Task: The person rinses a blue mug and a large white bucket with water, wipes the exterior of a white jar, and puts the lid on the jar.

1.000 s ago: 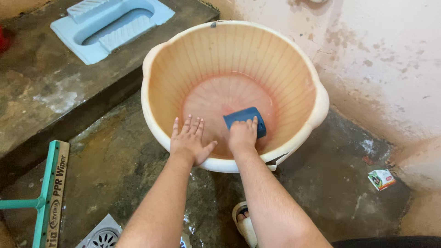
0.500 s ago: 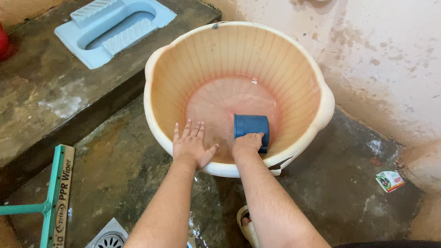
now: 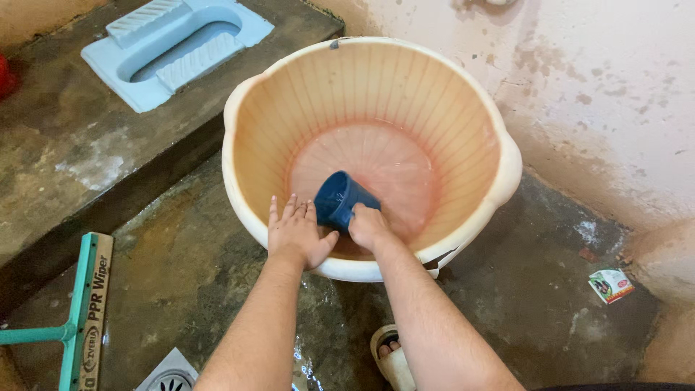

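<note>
A large ribbed beige plastic tub (image 3: 463, 108) stands on the wet floor, with shallow pinkish water in its bottom. My right hand (image 3: 368, 226) grips a dark blue plastic mug (image 3: 340, 199) inside the tub, tipped with its mouth toward the left. My left hand (image 3: 295, 232) lies flat with fingers spread on the tub's near inner wall, right next to the mug.
A light blue squat toilet pan (image 3: 170, 43) sits on a raised concrete step at the upper left. A teal floor wiper (image 3: 76, 318) lies at the lower left beside a floor drain (image 3: 170, 376). A small sachet (image 3: 609, 284) lies by the stained wall. My sandalled foot (image 3: 391, 355) is below.
My right hand has swung the blue mug from the tub's right side to the left, toward my left hand, and tipped it over. The left hand stayed in place.
</note>
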